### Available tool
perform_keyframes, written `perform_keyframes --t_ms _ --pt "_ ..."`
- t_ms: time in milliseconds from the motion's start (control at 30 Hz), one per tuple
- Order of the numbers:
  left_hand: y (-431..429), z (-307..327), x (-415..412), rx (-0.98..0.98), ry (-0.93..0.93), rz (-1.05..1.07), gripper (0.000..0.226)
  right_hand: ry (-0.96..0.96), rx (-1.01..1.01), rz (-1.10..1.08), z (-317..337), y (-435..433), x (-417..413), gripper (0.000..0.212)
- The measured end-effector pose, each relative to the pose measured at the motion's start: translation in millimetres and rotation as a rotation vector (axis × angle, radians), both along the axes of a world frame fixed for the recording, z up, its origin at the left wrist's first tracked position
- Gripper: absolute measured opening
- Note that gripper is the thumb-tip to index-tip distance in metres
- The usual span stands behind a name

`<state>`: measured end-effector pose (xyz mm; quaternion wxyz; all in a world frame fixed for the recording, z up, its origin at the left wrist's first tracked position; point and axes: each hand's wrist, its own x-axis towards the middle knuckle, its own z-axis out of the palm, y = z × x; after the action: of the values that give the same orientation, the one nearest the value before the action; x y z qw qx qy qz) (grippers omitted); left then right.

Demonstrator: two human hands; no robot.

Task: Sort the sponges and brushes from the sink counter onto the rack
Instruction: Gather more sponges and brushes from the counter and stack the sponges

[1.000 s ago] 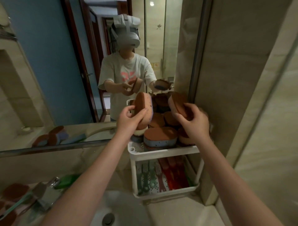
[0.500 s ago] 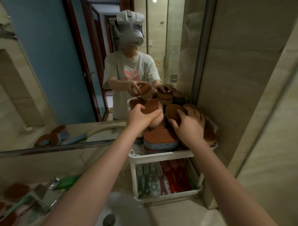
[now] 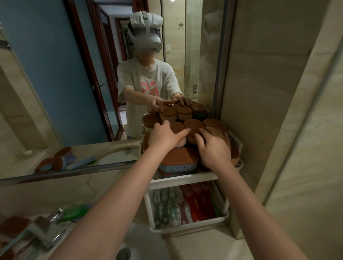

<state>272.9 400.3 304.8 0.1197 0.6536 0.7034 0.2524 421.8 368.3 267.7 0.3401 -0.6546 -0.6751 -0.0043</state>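
Light: dim, warm; ceiling lamp (image 3: 172, 0) reflected in mirror (image 3: 55, 74).
Shadows: soft, deepest beneath rack (image 3: 185, 179).
Glare: highlights on tap (image 3: 54, 215).
Distortion: wide-angle bending at edges.

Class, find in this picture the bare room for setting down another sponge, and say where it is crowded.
Free: the pale stone counter strip in front of the white plastic rack, right of the basin. Crowded: the top tier, heaped with brown-topped sponges; the lower tier, lined with green and red brushes.
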Motion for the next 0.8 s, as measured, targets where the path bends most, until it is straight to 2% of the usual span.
perform_keyframes --t_ms 100,200,433,533,700,800 --pt "-3.9 -0.3 -5.5 -0.004 0.003 -0.001 0.089 0.013 0.029 0.008 -0.1 -5.3 -3.2 0.045" --pt "-13.0 -0.3 -11.6 0.053 -0.081 -0.003 0.084 0.008 0.074 0.032 0.7 -12.3 -11.8 0.043" --pt "-57.3 -9.0 -59.3 0.332 -0.34 0.027 0.036 0.001 0.199 0.177 5.1 -44.1 -67.7 0.032" --pt "-83.3 -21.6 -99.9 0.4 -0.422 -0.005 0.027 -0.025 0.216 0.244 1.2 -64.3 -110.0 0.03" --pt "-126.6 -50.5 -193.8 0.375 -0.463 0.089 0.023 -0.044 0.108 0.356 -16.8 -97.0 -198.3 0.039" --pt "-158.0 -70.5 -252.8 0.311 -0.485 0.172 0.017 -0.018 0.02 0.459 -32.2 -118.3 -253.6 0.033"
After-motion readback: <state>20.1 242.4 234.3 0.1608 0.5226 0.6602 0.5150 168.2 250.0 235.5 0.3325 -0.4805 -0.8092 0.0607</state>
